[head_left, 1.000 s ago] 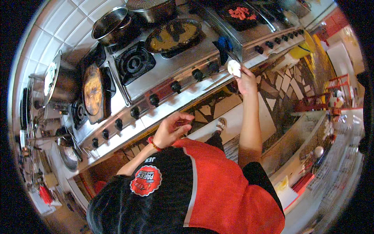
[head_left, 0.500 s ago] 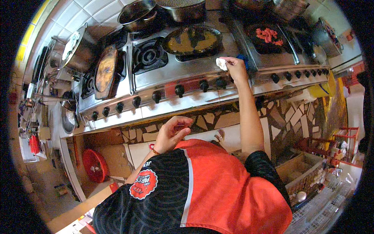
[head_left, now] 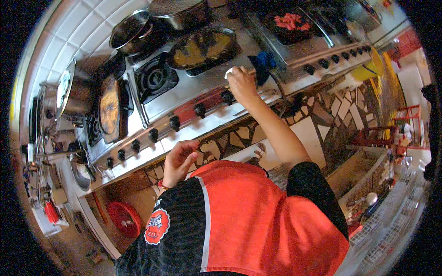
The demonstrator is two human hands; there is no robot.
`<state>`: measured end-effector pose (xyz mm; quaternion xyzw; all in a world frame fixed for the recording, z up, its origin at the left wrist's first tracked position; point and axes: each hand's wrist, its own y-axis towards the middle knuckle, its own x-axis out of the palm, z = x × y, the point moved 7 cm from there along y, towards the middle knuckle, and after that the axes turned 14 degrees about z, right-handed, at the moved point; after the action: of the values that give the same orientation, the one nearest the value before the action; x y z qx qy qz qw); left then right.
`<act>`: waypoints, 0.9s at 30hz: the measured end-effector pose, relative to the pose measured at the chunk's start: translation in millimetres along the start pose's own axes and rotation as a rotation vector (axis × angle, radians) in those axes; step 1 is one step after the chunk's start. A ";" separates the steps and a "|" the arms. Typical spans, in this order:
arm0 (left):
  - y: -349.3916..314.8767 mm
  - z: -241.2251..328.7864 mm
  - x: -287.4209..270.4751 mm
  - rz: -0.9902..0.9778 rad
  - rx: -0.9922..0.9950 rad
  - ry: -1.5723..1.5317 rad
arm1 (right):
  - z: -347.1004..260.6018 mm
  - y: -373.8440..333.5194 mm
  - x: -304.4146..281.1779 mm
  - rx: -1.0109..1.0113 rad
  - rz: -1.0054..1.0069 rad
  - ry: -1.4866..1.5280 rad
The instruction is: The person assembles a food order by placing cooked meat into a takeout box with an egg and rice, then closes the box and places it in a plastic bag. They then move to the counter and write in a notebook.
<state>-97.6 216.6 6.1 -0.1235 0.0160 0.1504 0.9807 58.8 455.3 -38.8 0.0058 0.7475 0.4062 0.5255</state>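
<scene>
Starting at the left end of the stove [head_left: 189,88] with a dark oblong pan [head_left: 109,109], coated in something browned and yellowish. Got a red basin [head_left: 124,220] lower down, in front of the stove's left part, then a deep metal pot [head_left: 133,34] at the stove's back. Seeing the left hand [head_left: 178,161] just in front of the stove, well apart from the other one, fingers loosely curled with thumb and fingertips apart. Also got a dark oval pan [head_left: 202,48] with brownish sauce on top of the stove. Pinching a crumpled white wad [head_left: 228,72] at the stove's front edge with the right hand [head_left: 241,83]; can't tell if cloth or paper. Spotting a blue cloth [head_left: 264,60] at the stove's right end and red meat pieces [head_left: 292,22] beyond, to the stove's right.
</scene>
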 end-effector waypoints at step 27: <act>-14.7 6.7 242.4 -0.249 -0.069 0.359 | 354.7 -522.9 59.5 1.605 0.573 1.012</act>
<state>138.1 275.3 -0.6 -0.1830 0.1697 0.0044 0.9683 531.2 344.2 -447.7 0.3665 0.9077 -0.1544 -0.1334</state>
